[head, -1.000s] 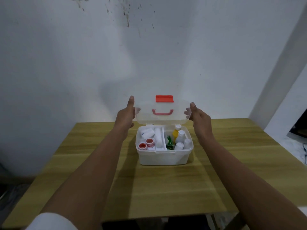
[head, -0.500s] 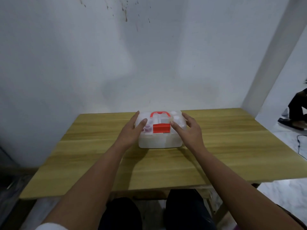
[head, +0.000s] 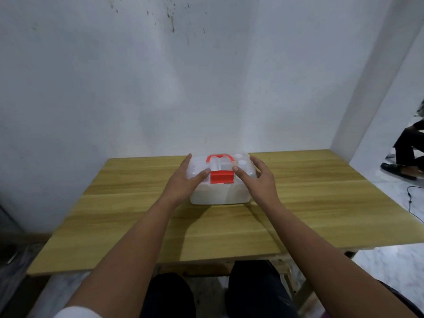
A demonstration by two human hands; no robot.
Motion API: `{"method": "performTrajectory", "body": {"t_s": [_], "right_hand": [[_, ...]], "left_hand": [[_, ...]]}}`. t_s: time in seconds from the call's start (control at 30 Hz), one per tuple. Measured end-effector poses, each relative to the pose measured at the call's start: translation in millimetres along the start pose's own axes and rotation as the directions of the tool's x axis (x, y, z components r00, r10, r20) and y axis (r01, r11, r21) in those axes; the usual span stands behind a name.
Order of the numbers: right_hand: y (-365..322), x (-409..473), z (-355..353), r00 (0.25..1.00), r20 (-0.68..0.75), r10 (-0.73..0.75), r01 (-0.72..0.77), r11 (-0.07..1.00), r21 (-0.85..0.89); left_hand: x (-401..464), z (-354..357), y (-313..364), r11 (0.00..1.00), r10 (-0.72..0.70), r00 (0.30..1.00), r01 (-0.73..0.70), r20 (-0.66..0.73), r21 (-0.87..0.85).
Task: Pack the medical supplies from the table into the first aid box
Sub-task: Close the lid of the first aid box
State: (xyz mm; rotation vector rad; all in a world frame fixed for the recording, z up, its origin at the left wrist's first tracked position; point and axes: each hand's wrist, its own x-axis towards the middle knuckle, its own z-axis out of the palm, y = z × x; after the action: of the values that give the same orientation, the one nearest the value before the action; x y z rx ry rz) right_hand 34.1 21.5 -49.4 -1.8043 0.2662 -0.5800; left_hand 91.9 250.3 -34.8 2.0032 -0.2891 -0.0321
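Observation:
A translucent white first aid box (head: 219,195) sits at the middle back of the wooden table (head: 321,214), its lid down. The lid carries a red handle (head: 219,157) and a red front latch (head: 221,177). Pale shapes of bottles show faintly through the lid. My left hand (head: 183,180) lies on the box's left side, thumb pressing on the lid beside the latch. My right hand (head: 257,180) lies on the right side, thumb touching the latch's right edge. No loose supplies are visible on the table.
A white wall stands right behind the table. At the far right, a seated person's dark legs and shoe (head: 406,157) show on the pale floor, with a thin cable (head: 410,203) near the table's right edge. My knees (head: 206,294) are under the front edge.
One second ago both hands held the lid upright over the filled box. The lid has since come down, and my thumbs now rest beside the red latch. The view has pulled back.

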Motion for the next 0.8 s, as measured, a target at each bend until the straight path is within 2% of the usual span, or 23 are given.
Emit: {"method": "performTrajectory", "body": {"t_s": [0.27,0.47,0.8], "right_hand": [[10,-9,-5,0.991,0.096,-0.095,0.101,0.993,-0.057],[21,-7,-15,0.973,0.183,-0.144,0.168,0.978,-0.122],[25,28,1,0.972,0.198,-0.123,0.140,0.987,-0.073]], "left_hand": [[-3,-3,-3,0.999,0.029,0.995,-0.026,0.096,-0.033],[0,-9,-18,0.997,0.072,0.989,-0.075,0.127,0.015],[40,-7,-26,0.998,0.068,0.992,-0.067,0.111,-0.019]]}}
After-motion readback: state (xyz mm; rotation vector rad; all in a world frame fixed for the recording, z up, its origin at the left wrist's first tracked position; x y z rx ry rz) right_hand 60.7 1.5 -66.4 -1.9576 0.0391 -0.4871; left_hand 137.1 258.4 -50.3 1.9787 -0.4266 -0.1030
